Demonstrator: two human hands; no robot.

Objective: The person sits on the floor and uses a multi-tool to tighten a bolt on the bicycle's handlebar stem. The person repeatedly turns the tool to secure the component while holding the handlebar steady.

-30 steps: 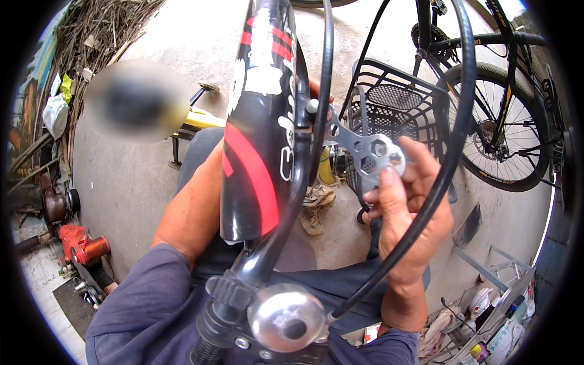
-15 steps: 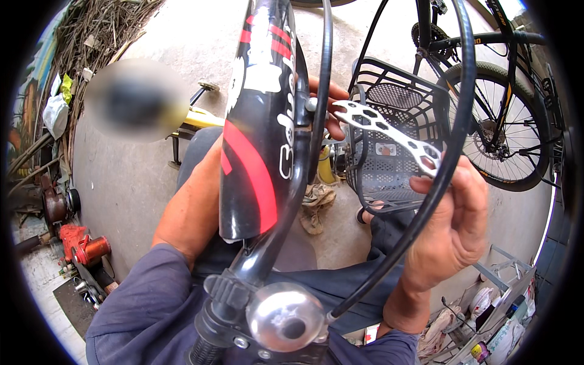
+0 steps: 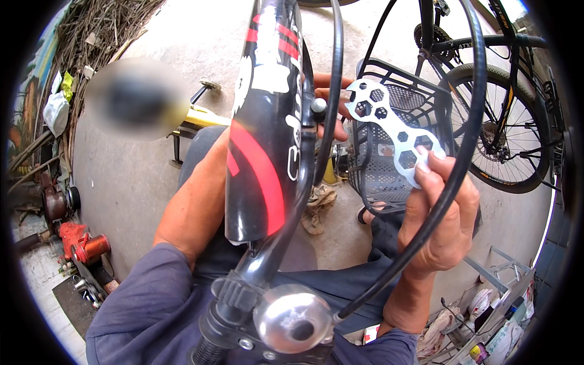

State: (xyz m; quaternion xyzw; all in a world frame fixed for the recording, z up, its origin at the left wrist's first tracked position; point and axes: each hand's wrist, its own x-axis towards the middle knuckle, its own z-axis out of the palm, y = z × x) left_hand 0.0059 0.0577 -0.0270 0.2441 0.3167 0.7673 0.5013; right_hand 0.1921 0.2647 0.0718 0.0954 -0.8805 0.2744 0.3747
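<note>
A flat silver multi-hole spanner (image 3: 389,121), dumbbell-shaped with hexagonal cut-outs, is pinched at its near end by my right hand (image 3: 441,213). Its broad face shows. My left hand (image 3: 333,100) reaches behind the black bicycle frame tube (image 3: 258,201) with red stripes; its fingers show past the tube, spread apart beside the spanner's far end. The palm is hidden, and whether a fingertip touches the spanner I cannot tell. A round silver bolt head (image 3: 318,105) sits on the tube's side by those fingers. Black cables (image 3: 480,73) loop in front of my right hand.
A silver bell (image 3: 294,319) is on the handlebar close to me. Beyond the spanner stands a black basket (image 3: 389,182). Another bicycle's wheel (image 3: 499,128) is at right. A red tool (image 3: 79,240) lies left; a rag (image 3: 319,210) lies on the floor. A blurred person is at upper left.
The spanner has turned from a slanted, edge-on pose to show its broad face. My right hand has shifted slightly left with it. The frame has moved slightly right in the picture.
</note>
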